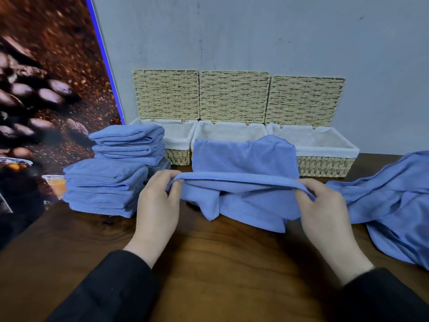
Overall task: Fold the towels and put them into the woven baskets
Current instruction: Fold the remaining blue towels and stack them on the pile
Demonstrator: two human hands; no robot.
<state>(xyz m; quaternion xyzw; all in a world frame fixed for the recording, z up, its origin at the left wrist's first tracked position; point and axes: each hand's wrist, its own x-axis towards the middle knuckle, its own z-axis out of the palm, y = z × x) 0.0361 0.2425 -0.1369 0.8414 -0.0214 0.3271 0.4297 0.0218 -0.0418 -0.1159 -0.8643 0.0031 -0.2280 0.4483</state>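
I hold a blue towel (243,159) stretched between both hands above the wooden table (209,263). My left hand (157,205) pinches its folded edge at the left end and my right hand (325,205) pinches the right end. The towel's far half stands up in front of the middle basket (229,131); its near half hangs down to the table. Three woven baskets with white liners and raised lids stand against the wall: left basket (178,138), the middle one, and right basket (325,145). What shows of their insides is bare liner.
Two stacks of folded blue towels (104,182) sit at the left, the rear stack (130,142) partly hiding the left basket. Loose blue towels (394,201) lie crumpled at the right. A coffee-bean poster (46,89) and a small plastic cup (56,184) are further left.
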